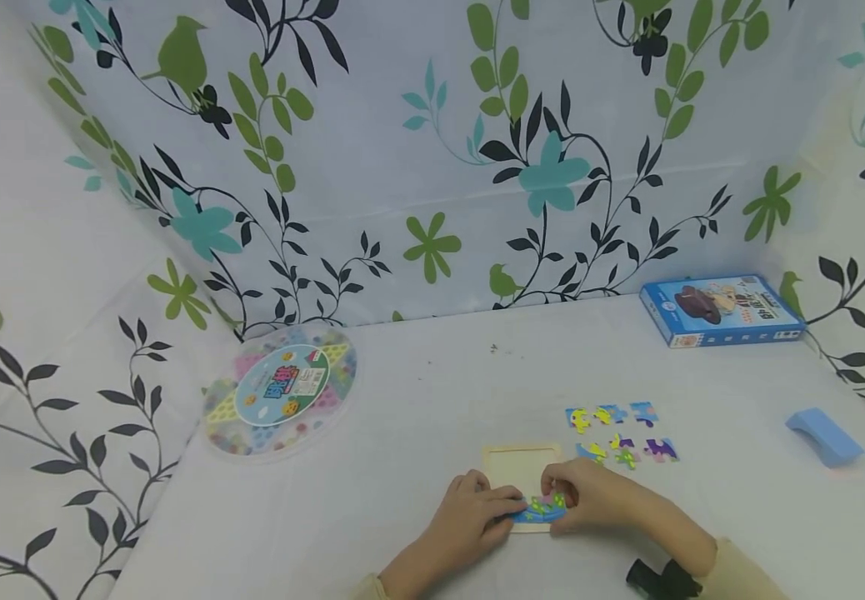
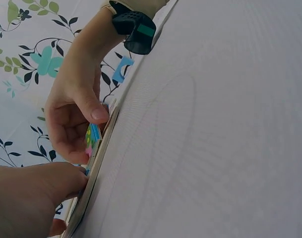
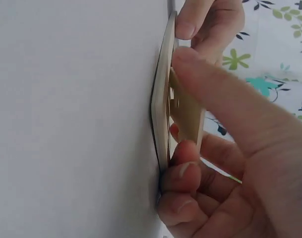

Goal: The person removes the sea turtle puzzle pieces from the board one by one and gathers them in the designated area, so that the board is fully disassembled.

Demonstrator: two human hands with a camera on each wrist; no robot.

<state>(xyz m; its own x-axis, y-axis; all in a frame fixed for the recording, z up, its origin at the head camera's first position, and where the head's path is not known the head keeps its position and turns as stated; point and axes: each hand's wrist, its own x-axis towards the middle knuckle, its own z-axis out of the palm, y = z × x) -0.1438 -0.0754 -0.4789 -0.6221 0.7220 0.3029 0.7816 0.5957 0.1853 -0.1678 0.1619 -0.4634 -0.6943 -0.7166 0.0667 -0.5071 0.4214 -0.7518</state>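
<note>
A shallow square wooden puzzle tray lies on the table, with joined blue, pink and green pieces along its near side. My left hand holds the tray's left side, its index finger reaching onto the blue pieces. My right hand pinches a puzzle piece at the tray's right side. In the right wrist view that piece stands tilted up from the tray, bare back showing, between the fingers of my right hand. Its printed face shows in the left wrist view.
Several loose puzzle pieces lie in two rows beyond my right hand. Farther right are a light blue curved block and a blue puzzle box. A clear round case of colourful beads sits at the far left, by the patterned cloth.
</note>
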